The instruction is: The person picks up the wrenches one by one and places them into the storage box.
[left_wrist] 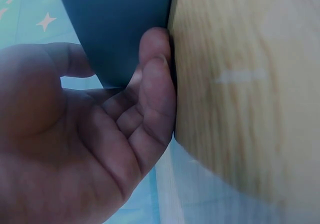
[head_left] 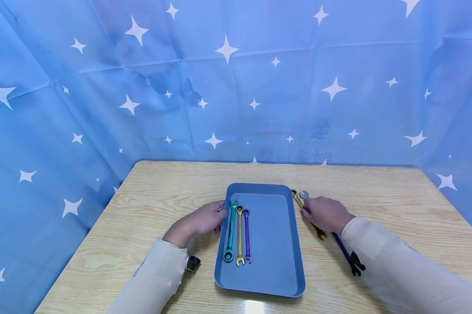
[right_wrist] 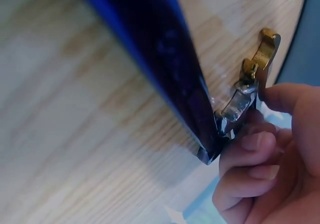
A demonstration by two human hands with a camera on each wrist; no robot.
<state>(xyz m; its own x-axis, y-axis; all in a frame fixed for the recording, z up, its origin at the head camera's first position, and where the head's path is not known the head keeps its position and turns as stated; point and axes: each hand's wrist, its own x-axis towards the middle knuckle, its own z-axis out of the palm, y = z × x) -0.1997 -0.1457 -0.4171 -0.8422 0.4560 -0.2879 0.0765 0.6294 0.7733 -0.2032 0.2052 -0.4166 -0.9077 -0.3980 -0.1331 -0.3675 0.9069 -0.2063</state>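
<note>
A blue-grey tray (head_left: pixel 275 244) lies on the table, with a green wrench (head_left: pixel 231 231), a gold wrench (head_left: pixel 239 237) and a purple wrench (head_left: pixel 247 237) side by side along its left. My left hand (head_left: pixel 208 216) grips the tray's left wall, thumb at the rim and fingers curled low outside. Right of the tray, my right hand (head_left: pixel 324 213) pinches a silver wrench (right_wrist: pixel 237 106), whose far end shows past the fingers. Close on either side are another gold wrench (right_wrist: pixel 269 46) and a dark blue wrench (right_wrist: pixel 160 59), the latter running back beneath the wrist.
The light wood table (head_left: pixel 169 183) extends around the tray. A blue curtain with white stars (head_left: pixel 228 96) hangs behind it and along the sides. A small black piece (head_left: pixel 193 264) shows beside the left sleeve.
</note>
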